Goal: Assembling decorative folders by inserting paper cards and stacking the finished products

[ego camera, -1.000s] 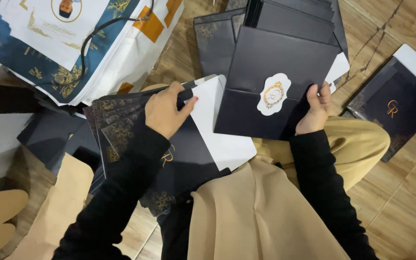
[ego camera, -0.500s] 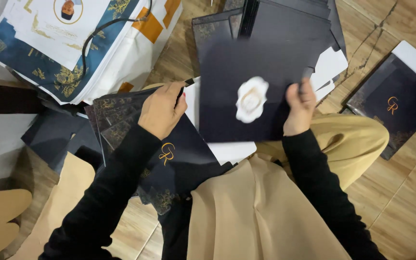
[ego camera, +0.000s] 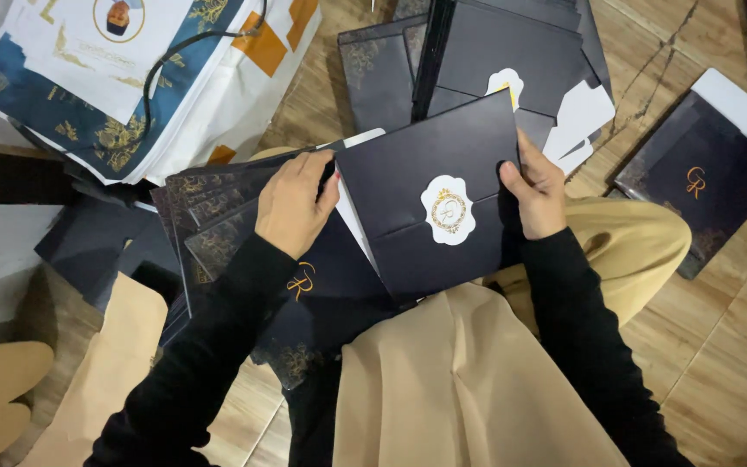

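Fingers (ego camera: 309,186) of the left hand (ego camera: 291,212) curl down, tips pressed onto the left edge of one black envelope (ego camera: 408,186); thumb side lies along that edge. Fingers (ego camera: 525,164) of the right hand (ego camera: 533,195) pinch the envelope's right edge, thumb on the front face, the others hidden behind it. Envelope held between the two hands over the lap, flap shut, one white scalloped seal (ego camera: 448,209) with a gold emblem midway between the two sets of fingers, a little lower than them. Under the left fingers: a fanned stack of dark cards (ego camera: 218,225) with gold floral print, at least four edges countable, exact number unclear; a white sheet (ego camera: 352,216) shows just right of the left fingertips, behind the envelope. Beyond the right fingers, farther from the body: a pile of black envelopes (ego camera: 512,60), about three or four, with white flaps poking out. Well to the right of the right fingers: one dark folder (ego camera: 702,186) with a gold monogram on the wooden floor (ego camera: 728,346). Beyond the left fingers: one white-and-blue printed bag (ego camera: 157,78) with a black cord handle. Near the left elbow, brown paper (ego camera: 105,372). Both arms in black sleeves; tan trousers below.
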